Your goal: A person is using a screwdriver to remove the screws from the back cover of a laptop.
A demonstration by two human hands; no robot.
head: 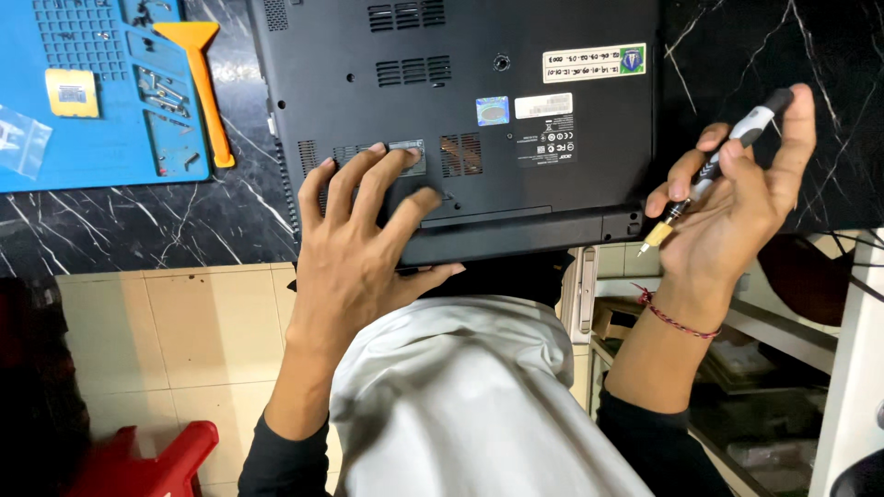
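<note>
1. The laptop lies upside down on the dark marbled tabletop, its near edge overhanging the table edge just ahead of the person's body. Its long axis runs left to right across the view.
2. The left hand rests flat on the laptop's underside near the front left corner, fingers spread; the fingertips touch a small vent grille there. This hand is the nearer of the two to the laptop, being in contact with it.
3. The right hand is off the laptop, just beside its right front corner. It pinches a screwdriver between thumb and fingers, tip pointing down and left toward that corner and not touching it.
4. Labels on the underside: a long white sticker with a green emblem at upper right, a small blue square sticker, and a plain white rectangular one beside it.
5. At far left, a blue work mat holds a square chip, loose screws and an orange pry tool; a clear plastic bag lies at its edge.
</note>
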